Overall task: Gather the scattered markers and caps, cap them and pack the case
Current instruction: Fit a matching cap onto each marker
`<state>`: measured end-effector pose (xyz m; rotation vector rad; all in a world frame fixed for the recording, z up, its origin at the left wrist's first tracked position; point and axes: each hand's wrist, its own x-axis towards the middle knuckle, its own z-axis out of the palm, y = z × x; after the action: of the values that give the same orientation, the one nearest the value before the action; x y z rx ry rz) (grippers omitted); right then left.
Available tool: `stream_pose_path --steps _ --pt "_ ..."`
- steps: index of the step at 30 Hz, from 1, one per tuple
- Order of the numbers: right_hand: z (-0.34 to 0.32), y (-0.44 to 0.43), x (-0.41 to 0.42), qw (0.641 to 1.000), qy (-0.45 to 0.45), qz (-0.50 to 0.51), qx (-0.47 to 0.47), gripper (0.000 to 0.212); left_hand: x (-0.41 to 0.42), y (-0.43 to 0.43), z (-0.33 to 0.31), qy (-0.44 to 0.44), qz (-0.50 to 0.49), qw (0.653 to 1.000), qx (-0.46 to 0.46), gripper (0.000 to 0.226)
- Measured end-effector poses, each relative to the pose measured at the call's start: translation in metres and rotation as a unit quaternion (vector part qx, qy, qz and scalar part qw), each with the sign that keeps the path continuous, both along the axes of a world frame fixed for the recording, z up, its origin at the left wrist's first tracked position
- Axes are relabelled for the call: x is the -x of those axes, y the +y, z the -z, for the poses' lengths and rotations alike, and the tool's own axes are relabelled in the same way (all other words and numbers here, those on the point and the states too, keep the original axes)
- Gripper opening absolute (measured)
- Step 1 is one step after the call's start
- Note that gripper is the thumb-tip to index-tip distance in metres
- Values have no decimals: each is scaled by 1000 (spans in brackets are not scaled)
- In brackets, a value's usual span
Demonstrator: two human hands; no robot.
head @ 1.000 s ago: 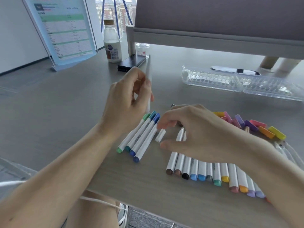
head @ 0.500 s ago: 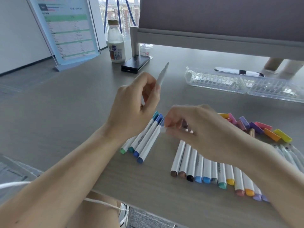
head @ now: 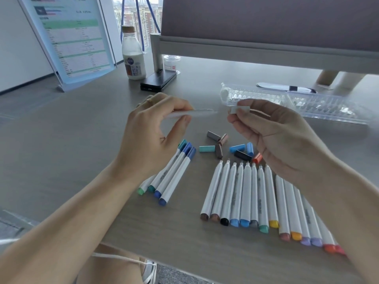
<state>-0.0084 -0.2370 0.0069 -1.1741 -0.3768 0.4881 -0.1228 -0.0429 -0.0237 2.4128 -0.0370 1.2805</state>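
My left hand (head: 155, 138) pinches a white marker (head: 196, 113) held level above the desk, its bare tip pointing right. My right hand (head: 272, 136) pinches a white cap (head: 242, 109) a short gap from that tip. Several capped markers (head: 174, 171) lie in a group under my left hand. A row of several uncapped markers (head: 242, 191) lies under my right forearm, tips pointing away. Several loose coloured caps (head: 227, 147) are scattered between the hands. The clear plastic case (head: 303, 103) lies open behind my right hand.
A milk bottle (head: 133, 58), a black phone (head: 158, 80) and a small clear jar (head: 171, 62) stand at the back. A tilted document stand (head: 69, 42) is at far left. A grey monitor riser (head: 266, 52) spans the back; the desk's front edge runs near my arms.
Both hands rose from the desk. My left hand turned the marker from upright to level, and my right hand lifted the white cap and brought it opposite the tip.
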Motion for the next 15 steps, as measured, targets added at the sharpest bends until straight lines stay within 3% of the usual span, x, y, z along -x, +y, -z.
stream_pose_path --steps 8,15 --pt "5 4 7 993 -93 2 67 15 0 0 0 10 9 1000 -7 13" --pt "3 -2 -4 987 -135 59 62 15 2 0 -2 -6 -3 1000 17 11"
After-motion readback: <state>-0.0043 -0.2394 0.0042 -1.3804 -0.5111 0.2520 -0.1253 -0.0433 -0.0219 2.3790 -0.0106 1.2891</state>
